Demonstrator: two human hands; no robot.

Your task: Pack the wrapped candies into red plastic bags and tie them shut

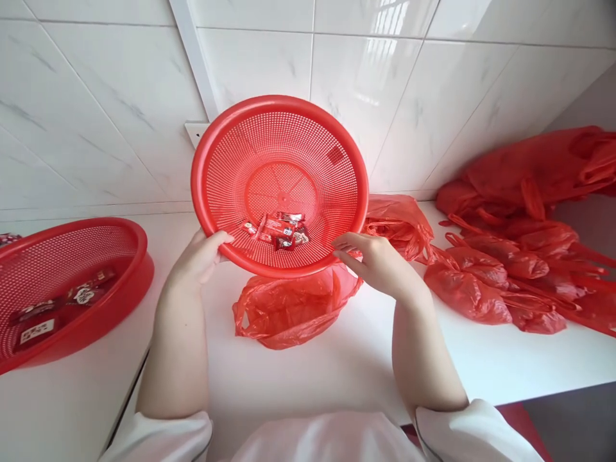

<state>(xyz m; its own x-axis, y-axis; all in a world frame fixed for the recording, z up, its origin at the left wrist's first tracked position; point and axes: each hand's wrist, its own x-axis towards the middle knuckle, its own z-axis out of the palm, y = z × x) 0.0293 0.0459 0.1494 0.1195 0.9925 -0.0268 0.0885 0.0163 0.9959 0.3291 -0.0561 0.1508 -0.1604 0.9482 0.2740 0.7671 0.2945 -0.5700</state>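
A round red plastic mesh basket (332, 192) is held up and tilted, its open side facing me. Several small red and dark wrapped snacks (279, 228) lie together at its lower wall. My left hand (199, 256) grips the lower left rim, the thumb lying over the edge. At the lower right rim, my right hand (375, 260) is closed on the edge, with part of its fingers hidden. Below the basket, an opened red plastic bag (291, 314) rests on the white table; the basket covers its back part.
Another red mesh basket (129, 256) with several dark wrapped packets (86, 292) stands at the left. Several filled, tied red bags (476, 295) crowd the right side. Behind the right hand sits a crumpled red bag (399, 218). A tiled wall (260, 61) closes off the back.
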